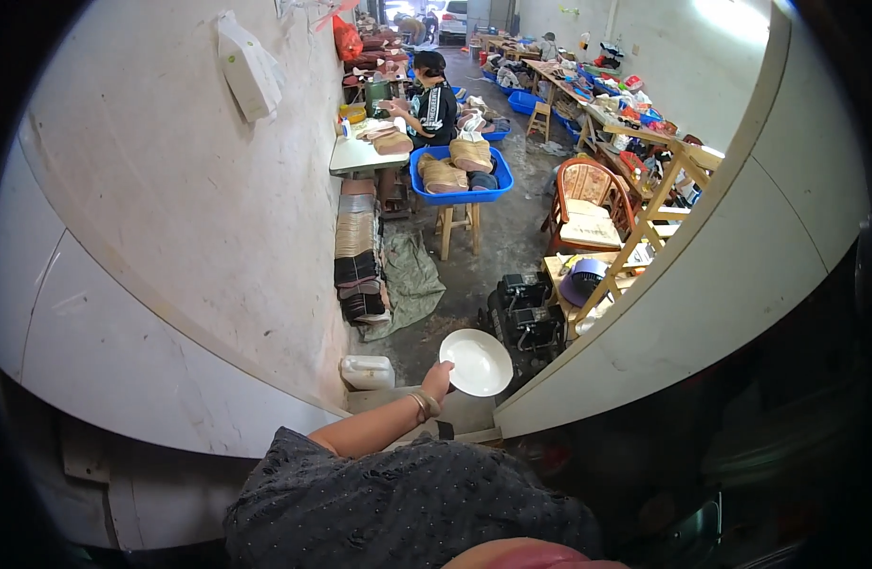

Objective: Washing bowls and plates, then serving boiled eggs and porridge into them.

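Fingers (443, 372) of the left hand (437, 381) close on the near rim of a white plate (477, 361), holding it out level above the concrete floor (498, 248), near a white jug (367, 372) and a black machine (526, 314). No right hand shows.

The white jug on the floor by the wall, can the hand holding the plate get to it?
Probably yes. The left hand hangs just right of the white jug with nothing between them, but its fingers are full with the white plate.
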`<act>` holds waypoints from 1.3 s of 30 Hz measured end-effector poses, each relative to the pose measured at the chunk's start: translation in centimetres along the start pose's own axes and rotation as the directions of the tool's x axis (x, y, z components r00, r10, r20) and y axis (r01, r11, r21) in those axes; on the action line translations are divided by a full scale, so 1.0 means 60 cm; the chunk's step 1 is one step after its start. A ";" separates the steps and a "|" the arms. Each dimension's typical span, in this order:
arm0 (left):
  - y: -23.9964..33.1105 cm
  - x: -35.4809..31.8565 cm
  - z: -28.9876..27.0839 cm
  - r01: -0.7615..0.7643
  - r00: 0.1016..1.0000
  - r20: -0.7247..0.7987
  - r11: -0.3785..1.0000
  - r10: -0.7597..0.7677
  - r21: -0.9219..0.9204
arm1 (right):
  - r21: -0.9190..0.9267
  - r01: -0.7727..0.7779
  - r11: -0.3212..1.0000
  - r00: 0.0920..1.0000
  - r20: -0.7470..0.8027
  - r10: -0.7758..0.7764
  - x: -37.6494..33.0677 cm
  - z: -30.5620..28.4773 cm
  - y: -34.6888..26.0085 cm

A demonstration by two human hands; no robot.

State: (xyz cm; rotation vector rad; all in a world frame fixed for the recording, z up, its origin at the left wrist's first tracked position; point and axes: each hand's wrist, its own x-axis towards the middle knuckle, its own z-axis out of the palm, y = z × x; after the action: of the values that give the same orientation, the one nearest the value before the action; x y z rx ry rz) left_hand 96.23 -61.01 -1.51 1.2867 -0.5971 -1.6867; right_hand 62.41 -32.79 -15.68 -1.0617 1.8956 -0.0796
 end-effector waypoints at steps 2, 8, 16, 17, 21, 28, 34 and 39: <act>0.003 0.018 -0.015 -0.029 0.998 0.047 1.000 0.030 -0.012 | 0.011 0.001 1.000 1.000 0.002 -0.001 0.012 0.010 0.001; -0.011 0.001 -0.064 0.203 0.979 -0.001 0.979 -0.203 0.031 | 0.000 0.107 0.994 0.994 0.031 -0.107 0.025 0.027 -0.026; 0.001 -0.052 -0.055 0.286 0.942 0.095 0.916 -0.322 0.280 | 0.101 -0.125 0.987 0.992 0.010 0.124 -0.026 0.012 -0.167; -0.004 -0.052 -0.054 0.292 0.921 0.162 0.905 -0.353 0.311 | 0.105 -0.083 0.991 0.996 -0.026 0.086 -0.035 0.012 -0.170; -0.043 -0.041 -0.055 0.219 0.896 0.237 0.838 -0.375 0.500 | 0.182 -0.118 0.976 0.989 -0.068 0.132 -0.063 0.037 -0.119; -0.117 -0.045 -0.051 -0.003 0.809 0.412 0.698 -0.419 0.716 | 0.165 -0.096 0.982 0.985 -0.126 0.117 -0.101 0.190 0.074; -0.107 -0.073 -0.025 -0.333 0.697 0.635 0.633 -0.334 0.699 | 0.222 -0.113 0.968 0.978 -0.147 0.148 -0.124 0.210 0.105; -0.127 -0.111 0.016 -0.445 0.683 0.693 0.620 -0.232 0.646 | 0.233 -0.005 0.973 0.976 -0.211 0.056 -0.160 0.207 0.104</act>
State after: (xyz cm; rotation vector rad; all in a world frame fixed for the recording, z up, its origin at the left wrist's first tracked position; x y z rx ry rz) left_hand 92.90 -51.77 -3.99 0.9868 -2.0843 -1.8526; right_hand 69.56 -17.82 -18.92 -0.8930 2.0378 -0.4034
